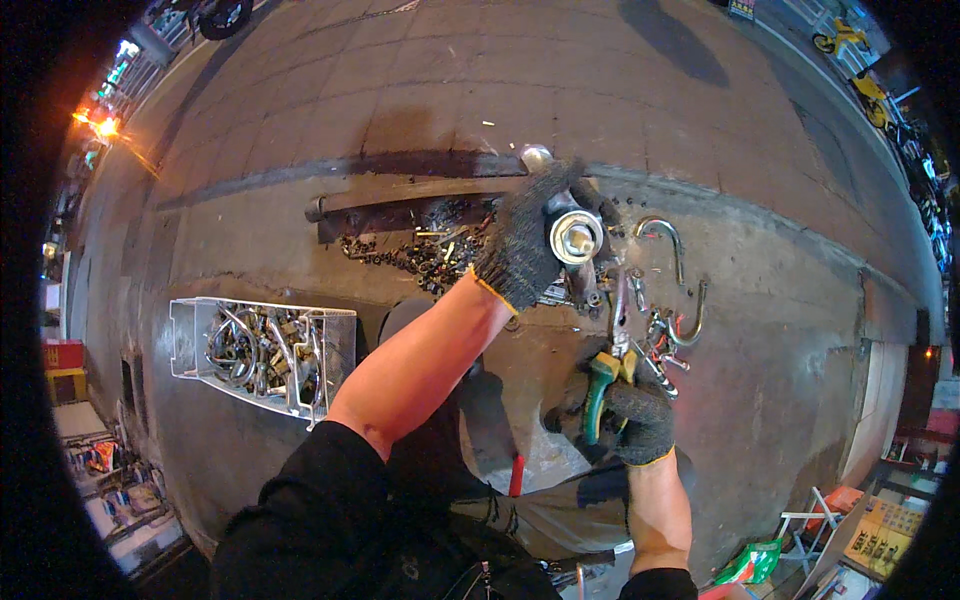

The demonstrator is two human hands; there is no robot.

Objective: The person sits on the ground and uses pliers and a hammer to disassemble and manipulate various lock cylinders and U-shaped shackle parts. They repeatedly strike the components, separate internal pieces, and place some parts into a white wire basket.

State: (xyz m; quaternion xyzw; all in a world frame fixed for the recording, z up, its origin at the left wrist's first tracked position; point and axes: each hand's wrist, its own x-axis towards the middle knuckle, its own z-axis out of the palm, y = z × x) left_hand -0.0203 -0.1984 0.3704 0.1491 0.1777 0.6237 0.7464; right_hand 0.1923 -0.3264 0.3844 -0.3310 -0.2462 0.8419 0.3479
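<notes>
My left hand [522, 236], in a dark knit glove, is closed round a metal fitting [573, 236] with a round, hollow end facing up. Below and right of it, my gloved right hand [640, 425] grips pliers [602, 385] by their green and yellow handles, the jaws pointing up. A pile of small loose parts [430, 250] lies left of my left hand, in front of a long metal bar [390, 193]. Curved chrome tubes [678, 260] and other small fittings [662, 345] lie right of the pliers' jaws.
A white wire-like basket [338, 362] full of metal fittings stands at left on the pavement [290, 130]. A red-handled item [517, 475] lies below my hands. A board of small parts [878, 535] and a green bag [750, 563] are at lower right, parked yellow bikes [870, 95] at upper right.
</notes>
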